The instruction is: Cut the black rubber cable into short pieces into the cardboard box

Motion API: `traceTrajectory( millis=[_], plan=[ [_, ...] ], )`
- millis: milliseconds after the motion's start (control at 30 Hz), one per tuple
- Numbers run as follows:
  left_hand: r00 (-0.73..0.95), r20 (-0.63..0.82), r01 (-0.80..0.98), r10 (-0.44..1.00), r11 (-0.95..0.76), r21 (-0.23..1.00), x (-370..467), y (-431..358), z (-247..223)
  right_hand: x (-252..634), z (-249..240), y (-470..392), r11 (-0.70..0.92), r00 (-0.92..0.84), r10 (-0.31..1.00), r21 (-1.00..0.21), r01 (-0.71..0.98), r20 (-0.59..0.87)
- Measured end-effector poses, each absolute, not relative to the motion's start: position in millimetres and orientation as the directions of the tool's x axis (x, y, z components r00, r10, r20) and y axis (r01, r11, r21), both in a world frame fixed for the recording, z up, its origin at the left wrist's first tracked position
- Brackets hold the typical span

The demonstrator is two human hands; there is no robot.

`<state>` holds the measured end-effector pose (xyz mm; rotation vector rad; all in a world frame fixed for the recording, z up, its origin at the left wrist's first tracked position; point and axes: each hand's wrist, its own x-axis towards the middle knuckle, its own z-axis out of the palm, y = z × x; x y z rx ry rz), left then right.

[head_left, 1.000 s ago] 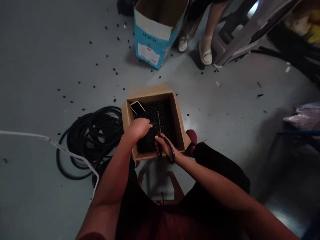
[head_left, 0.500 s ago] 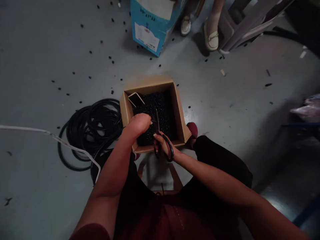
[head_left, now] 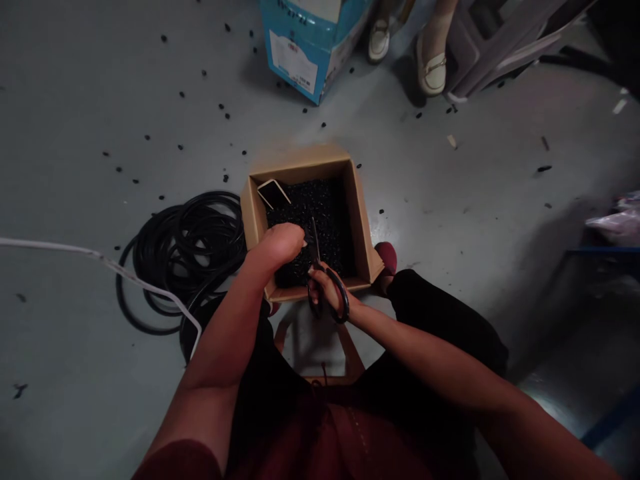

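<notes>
The scissors (head_left: 320, 277) sit in the right hand (head_left: 327, 290), grip closed through the handles, blades pointing over the cardboard box (head_left: 360, 227) so cut black pieces (head_left: 325, 213) drop inside; beside it, the left hand (head_left: 277, 247) is curled, contents unclear, near the black hose coil (head_left: 185, 247)

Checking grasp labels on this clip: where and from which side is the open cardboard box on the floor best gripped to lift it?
Probably by the cardboard box side walls, one hand on each, coming from above. Its top is open and it holds small black pieces, so it should stay level. The near rim sits under the left hand and the right hand with scissors.
</notes>
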<state>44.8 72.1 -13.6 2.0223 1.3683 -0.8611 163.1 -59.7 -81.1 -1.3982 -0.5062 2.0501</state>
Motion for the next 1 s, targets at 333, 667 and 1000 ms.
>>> traceTrajectory(
  millis=[333,667,1000],
  plan=[
    [0.309,-0.753,0.928,0.581,-0.359,0.103,47,69,-27,165,-78,-60,-0.795,-0.269,0.605,-0.547,-0.263,-0.749],
    [0.278,-0.789,0.933,0.547,-0.348,0.088,50,65,-28,166,-81,-70,-0.826,-0.293,0.560,-0.495,-0.271,-0.775],
    [0.225,-0.800,0.948,0.556,-0.313,0.049,45,60,-25,167,-88,-75,-0.892,-0.277,0.423,-0.342,-0.297,-0.863]
  ],
)
